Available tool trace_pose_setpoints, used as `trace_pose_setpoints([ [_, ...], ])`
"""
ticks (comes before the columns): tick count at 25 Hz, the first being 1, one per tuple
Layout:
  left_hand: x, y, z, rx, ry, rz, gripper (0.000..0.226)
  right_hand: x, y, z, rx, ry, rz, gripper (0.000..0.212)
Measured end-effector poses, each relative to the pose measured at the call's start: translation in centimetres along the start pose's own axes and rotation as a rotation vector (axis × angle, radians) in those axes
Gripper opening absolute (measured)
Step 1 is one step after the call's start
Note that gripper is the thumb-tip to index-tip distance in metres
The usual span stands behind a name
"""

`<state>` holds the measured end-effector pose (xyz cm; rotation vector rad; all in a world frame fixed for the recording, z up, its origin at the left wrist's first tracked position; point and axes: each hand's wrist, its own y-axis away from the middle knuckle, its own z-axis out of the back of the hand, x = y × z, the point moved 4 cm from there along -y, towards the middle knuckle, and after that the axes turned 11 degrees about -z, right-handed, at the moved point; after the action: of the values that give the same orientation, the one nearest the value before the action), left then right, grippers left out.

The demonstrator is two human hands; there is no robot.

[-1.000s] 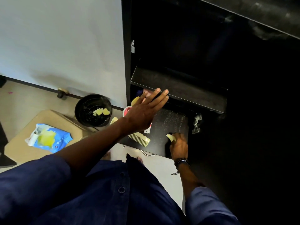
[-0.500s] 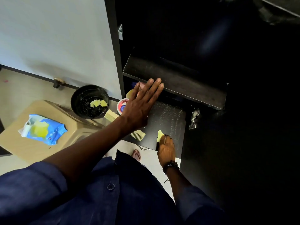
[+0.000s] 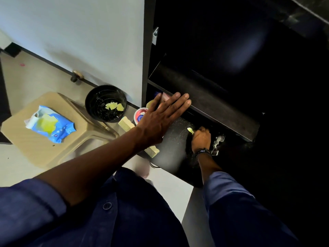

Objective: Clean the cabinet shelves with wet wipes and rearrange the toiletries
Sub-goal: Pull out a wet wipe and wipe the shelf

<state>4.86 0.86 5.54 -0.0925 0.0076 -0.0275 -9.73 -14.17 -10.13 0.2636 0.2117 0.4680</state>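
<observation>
Wiping lower shelf (image 3: 175, 150), right side. Right hand (image 3: 201, 139) closed around yellow wet wipe (image 3: 190, 130), pressed flat on the board near the hinge (image 3: 217, 143). Left hand (image 3: 160, 120) open, fingers (image 3: 179, 100) spread, braced by the upper shelf (image 3: 204, 100) edge. Best done with overlapping strokes, far to near, firm pressure. Shelf: matte black laminate, speckled with dust or droplets. Toiletries at left: ridged plastic comb (image 3: 151, 151), round red-lidded tub (image 3: 139, 114). Wipe pack (image 3: 50, 124) on beige stool (image 3: 53, 150), crinkled foil.

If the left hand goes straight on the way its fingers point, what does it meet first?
Probably the front edge of the upper shelf: the left hand is flat, its fingertips already at that edge. Depth is unclear, so it may pass just under.
</observation>
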Motion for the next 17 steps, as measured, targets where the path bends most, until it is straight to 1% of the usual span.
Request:
trace_pose_setpoints([
  [2,0.0,0.0,-0.1,-0.002,-0.010,0.009,0.106,0.4,0.8,-0.3,0.020,-0.143,-0.018,0.030],
  [3,0.0,0.0,-0.2,0.000,-0.013,0.015,0.106,0.7,1.9,-0.8,0.026,-0.173,-0.020,0.032],
  [4,0.0,0.0,-0.2,0.002,-0.009,0.020,0.106,1.1,3.3,-1.3,-0.001,-0.176,-0.004,0.033],
  [5,0.0,0.0,-0.2,0.006,0.001,0.024,0.107,1.4,4.8,-1.8,-0.064,-0.156,0.035,0.031],
  [6,-0.1,0.0,-0.2,0.012,0.019,0.027,0.109,1.7,6.4,-2.7,-0.115,-0.133,0.087,0.026],
  [7,-0.2,-0.1,-0.2,0.021,0.039,0.030,0.111,2.1,8.1,-3.3,-0.133,-0.124,0.130,0.026],
  [9,-0.3,-0.1,-0.1,0.041,0.073,0.033,0.115,2.9,11.6,-4.9,-0.088,-0.142,0.152,0.044],
  [13,-0.3,-0.1,-0.1,0.054,0.099,0.034,0.116,3.8,15.3,-6.5,0.081,-0.243,0.110,0.057],
  [15,-0.3,-0.1,-0.1,0.058,0.116,0.037,0.116,3.5,13.6,-5.4,0.117,-0.370,0.103,0.060],
  [17,-0.3,-0.1,0.1,0.063,0.123,0.036,0.117,2.9,9.4,-4.1,0.147,-0.487,0.083,0.064],
])
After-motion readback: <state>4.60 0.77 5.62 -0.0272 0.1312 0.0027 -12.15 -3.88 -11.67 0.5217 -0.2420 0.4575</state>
